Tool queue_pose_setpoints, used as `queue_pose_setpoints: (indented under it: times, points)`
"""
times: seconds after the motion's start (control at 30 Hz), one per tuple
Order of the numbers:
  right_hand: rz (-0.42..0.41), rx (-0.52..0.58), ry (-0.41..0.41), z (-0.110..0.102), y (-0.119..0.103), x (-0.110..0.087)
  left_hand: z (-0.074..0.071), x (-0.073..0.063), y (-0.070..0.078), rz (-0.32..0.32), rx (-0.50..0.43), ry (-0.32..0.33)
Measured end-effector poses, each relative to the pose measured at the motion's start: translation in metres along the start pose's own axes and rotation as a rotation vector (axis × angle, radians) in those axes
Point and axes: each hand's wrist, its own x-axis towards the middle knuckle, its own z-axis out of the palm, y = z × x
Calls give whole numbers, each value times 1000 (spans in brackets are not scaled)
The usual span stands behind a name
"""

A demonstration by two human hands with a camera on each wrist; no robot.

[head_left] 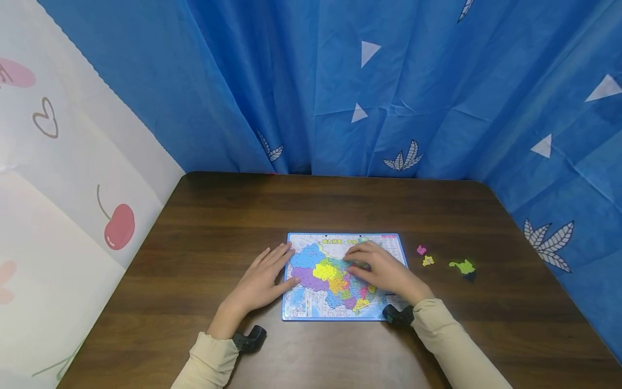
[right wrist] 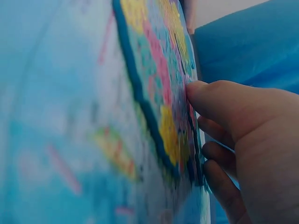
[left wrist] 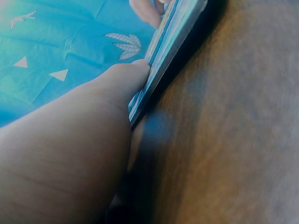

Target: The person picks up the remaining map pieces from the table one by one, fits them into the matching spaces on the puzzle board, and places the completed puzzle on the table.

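Note:
A map puzzle board (head_left: 296, 313) with a blue rim and brightly coloured pieces lies flat on the table. My left hand (head_left: 262, 281) rests across its left edge with fingers spread and the thumb on the map; in the left wrist view the left thumb (left wrist: 135, 72) touches the board's edge. Over the middle of the map, my right hand (head_left: 381, 267) has bent fingers and pinches a small puzzle piece at the surface. Its fingers mostly hide that piece. From the right wrist, the right thumb (right wrist: 203, 95) is seen against the coloured map pieces (right wrist: 161, 70).
Loose pieces lie right of the board: a pink one (head_left: 421, 250), a yellow one (head_left: 428, 261), a green one (head_left: 465, 267) and a dark one (head_left: 469, 276) partly under the green. The brown wooden table (head_left: 233, 205) meets a blue curtain (head_left: 291, 108) behind.

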Motion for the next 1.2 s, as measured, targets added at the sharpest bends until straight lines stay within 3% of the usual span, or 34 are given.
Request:
queue_pose_setpoints:
  times: [0.37,0.9,1.2]
  points:
    - [10,-10,21,-1,7,-9,3,0,-1,-6,5,7]
    - [118,18,23,-11,13,-23,2,-1,0,-5,6,0]
    - [129,-2,84,-16,19,-35,1,-1,0,-7,6,1]
